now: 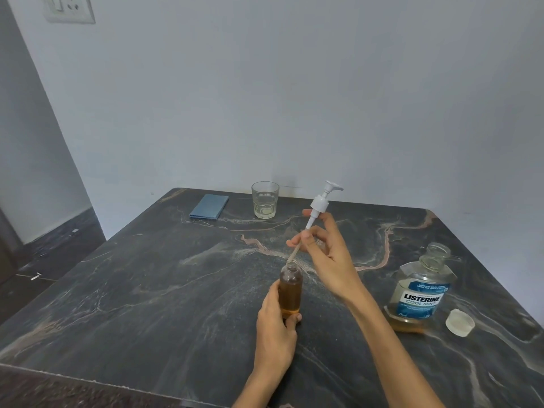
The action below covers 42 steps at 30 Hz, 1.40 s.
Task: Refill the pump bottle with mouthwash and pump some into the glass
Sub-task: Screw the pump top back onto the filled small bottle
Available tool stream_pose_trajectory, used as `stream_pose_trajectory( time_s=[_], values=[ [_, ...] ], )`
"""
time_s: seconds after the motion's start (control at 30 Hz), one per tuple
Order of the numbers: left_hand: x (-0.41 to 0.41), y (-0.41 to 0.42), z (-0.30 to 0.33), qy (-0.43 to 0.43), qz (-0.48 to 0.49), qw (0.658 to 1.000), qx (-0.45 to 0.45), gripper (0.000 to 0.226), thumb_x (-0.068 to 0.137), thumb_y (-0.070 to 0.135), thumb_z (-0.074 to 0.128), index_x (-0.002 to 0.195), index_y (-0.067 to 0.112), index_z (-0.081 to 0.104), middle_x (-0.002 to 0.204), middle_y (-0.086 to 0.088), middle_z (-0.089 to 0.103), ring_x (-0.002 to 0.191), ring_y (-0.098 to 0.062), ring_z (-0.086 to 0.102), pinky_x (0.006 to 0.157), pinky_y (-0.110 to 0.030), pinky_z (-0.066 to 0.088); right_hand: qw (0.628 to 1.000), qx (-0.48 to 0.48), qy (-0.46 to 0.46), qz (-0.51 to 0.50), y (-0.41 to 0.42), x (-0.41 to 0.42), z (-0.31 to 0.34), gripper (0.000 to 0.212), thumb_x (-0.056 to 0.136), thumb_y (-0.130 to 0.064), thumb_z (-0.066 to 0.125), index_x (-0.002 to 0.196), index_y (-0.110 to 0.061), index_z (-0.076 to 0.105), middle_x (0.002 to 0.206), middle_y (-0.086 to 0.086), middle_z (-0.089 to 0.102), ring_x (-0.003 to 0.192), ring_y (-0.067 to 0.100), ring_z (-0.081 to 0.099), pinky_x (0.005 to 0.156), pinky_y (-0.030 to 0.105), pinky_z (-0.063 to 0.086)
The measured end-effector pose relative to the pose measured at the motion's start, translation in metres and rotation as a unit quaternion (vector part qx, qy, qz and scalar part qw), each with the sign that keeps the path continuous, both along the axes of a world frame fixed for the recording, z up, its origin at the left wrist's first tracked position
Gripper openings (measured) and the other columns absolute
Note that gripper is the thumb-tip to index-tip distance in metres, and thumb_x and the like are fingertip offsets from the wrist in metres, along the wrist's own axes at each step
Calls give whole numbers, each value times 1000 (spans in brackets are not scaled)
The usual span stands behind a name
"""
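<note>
A small clear pump bottle (290,293) filled with amber liquid stands on the dark marble table (147,290). My left hand (275,325) grips its lower part. My right hand (323,251) pinches the stem of the white pump head (322,200), held tilted above the bottle. The tip of its dip tube (294,253) is at the bottle's open neck. An uncapped Listerine bottle (419,287), nearly empty, stands to the right. Its cap (459,322) lies beside it. A clear glass (265,200) stands at the table's far edge.
A folded blue cloth (209,206) lies left of the glass near the wall. The table's left edge drops to a dark floor (44,260). A wall socket (69,7) is at the upper left.
</note>
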<state>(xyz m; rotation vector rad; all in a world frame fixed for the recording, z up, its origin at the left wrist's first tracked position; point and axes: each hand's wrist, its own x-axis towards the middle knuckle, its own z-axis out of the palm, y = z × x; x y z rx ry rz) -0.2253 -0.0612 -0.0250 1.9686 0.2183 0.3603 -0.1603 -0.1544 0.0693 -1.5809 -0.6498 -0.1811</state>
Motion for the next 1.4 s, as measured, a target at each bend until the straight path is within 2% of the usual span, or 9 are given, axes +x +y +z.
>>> stream_pose_trajectory(
  time_s=[0.27, 0.4, 0.47, 0.63, 0.77, 0.9, 1.2, 1.33, 1.4],
  values=[
    [0, 0, 0, -6, 0, 1000, 0, 66, 82, 0, 66, 137, 25, 40, 124, 10, 54, 111, -3, 49, 94, -14, 34, 1000, 3, -1, -2, 0, -1, -5, 31, 95, -18, 48, 120, -37, 43, 89, 12, 64, 93, 9, 68, 83, 12, 48],
    [0, 0, 1, -11, -1, 1000, -3, 66, 81, 0, 67, 137, 24, 40, 125, 9, 54, 115, -5, 50, 101, -22, 39, 1000, -24, 14, 3, 1, -5, -15, 31, 94, -16, 51, 116, -38, 48, 81, -2, 65, 88, 12, 67, 80, 21, 51],
    [0, 0, 1, -10, -2, 1000, -5, 66, 81, 0, 68, 137, 22, 41, 126, 8, 55, 117, -8, 51, 104, -30, 41, 1000, -24, 20, -6, 2, -7, -22, 29, 94, -16, 53, 114, -36, 49, 84, -4, 68, 86, 9, 66, 77, 16, 51],
    [0, 1, 1, -24, -6, 1000, -9, 65, 79, -2, 67, 135, 22, 43, 122, 9, 56, 111, -5, 53, 99, -22, 42, 999, -20, 45, -23, 6, -9, -30, 28, 92, -21, 55, 112, -41, 51, 100, 7, 64, 94, 8, 64, 84, 27, 51],
    [-1, 0, 1, -32, -6, 999, -10, 64, 79, -3, 67, 133, 22, 45, 120, 7, 57, 111, -8, 54, 99, -25, 43, 998, -29, 56, -22, 7, -11, -33, 30, 93, -18, 54, 108, -43, 51, 101, -4, 64, 96, 5, 63, 82, 24, 48],
    [-1, 0, 1, -46, -7, 999, -11, 64, 78, -4, 68, 133, 20, 45, 120, 6, 58, 112, -10, 54, 101, -29, 43, 998, -28, 54, -23, 6, -13, -38, 15, 93, -20, 55, 100, -34, 58, 95, -10, 65, 93, 4, 63, 84, 25, 48],
    [-2, 0, 2, -66, -2, 998, -12, 65, 76, -8, 67, 132, 17, 47, 119, 5, 59, 111, -10, 56, 99, -28, 45, 997, -19, 67, -16, 8, -17, -51, 9, 92, -24, 56, 101, -23, 59, 91, -7, 67, 89, 11, 65, 84, 25, 51],
    [-3, 0, 2, -71, -5, 997, -6, 62, 77, -8, 64, 130, 19, 49, 116, 8, 60, 108, -7, 57, 95, -19, 45, 997, 16, 76, -23, 12, -19, -56, 9, 92, -23, 57, 100, -23, 61, 87, -3, 68, 85, 10, 65, 79, 21, 50],
    [-3, 0, 2, -74, -8, 997, -8, 59, 77, -9, 63, 130, 15, 50, 116, 5, 61, 107, -9, 58, 95, -24, 47, 996, 31, 82, -27, 15, -21, -59, 9, 92, -22, 57, 100, -23, 61, 89, -1, 68, 86, 11, 65, 78, 20, 49]
  ],
)
